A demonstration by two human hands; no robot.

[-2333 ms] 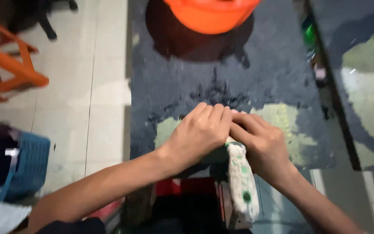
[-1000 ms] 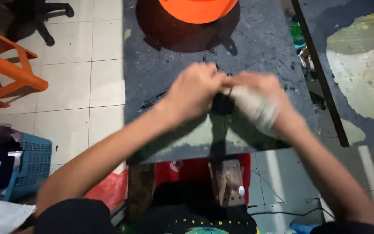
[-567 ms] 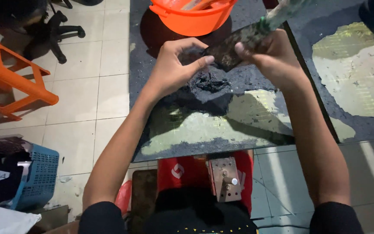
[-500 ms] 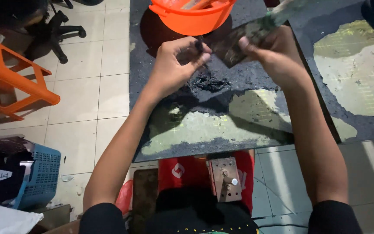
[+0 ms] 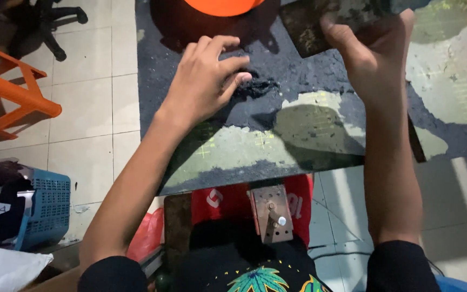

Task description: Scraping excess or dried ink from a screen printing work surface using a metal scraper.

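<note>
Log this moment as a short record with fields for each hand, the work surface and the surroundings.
left hand: fingers spread, fingertips on a small black clump
right hand: raised, gripping a dark grimy flat piece
work surface: worn dark mat, pale patches
far edge: orange bowl
floor: orange stool, blue basket

pale tiled floor (image 5: pixel 82 108) | orange chair (image 5: pixel 12 89) | blue basket (image 5: pixel 47 211)
</note>
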